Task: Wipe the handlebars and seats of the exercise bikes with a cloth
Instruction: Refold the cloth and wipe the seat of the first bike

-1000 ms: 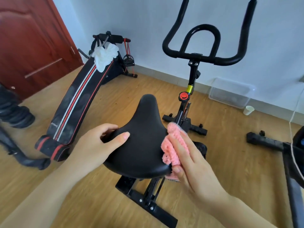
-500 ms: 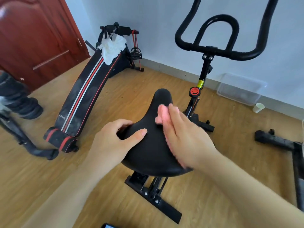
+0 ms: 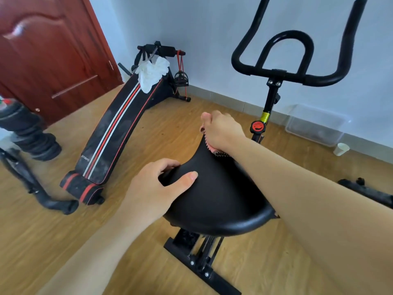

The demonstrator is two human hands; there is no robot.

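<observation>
The black bike seat [image 3: 217, 194] fills the middle of the view. My left hand [image 3: 157, 186] grips its left edge, thumb on top and fingers curled underneath. My right hand [image 3: 223, 130] is closed over the seat's narrow front tip with the pink cloth [image 3: 212, 148] pressed under the palm; only a pink and dotted fringe of it shows. My right forearm lies across the seat's right side. The black handlebars [image 3: 285, 71] stand beyond on their post, untouched.
A black sit-up bench with red and white stripes [image 3: 119, 133] leans at the left, white gloves [image 3: 152, 74] draped on it. A red door [image 3: 49, 52] is at far left. A clear plastic bin [image 3: 314, 124] and paper cup [image 3: 341, 149] sit by the wall. Black equipment bases lie left and right.
My right hand has slid the cloth from the seat's right rear side forward over the top to the narrow tip. My left hand has kept its grip on the left edge.
</observation>
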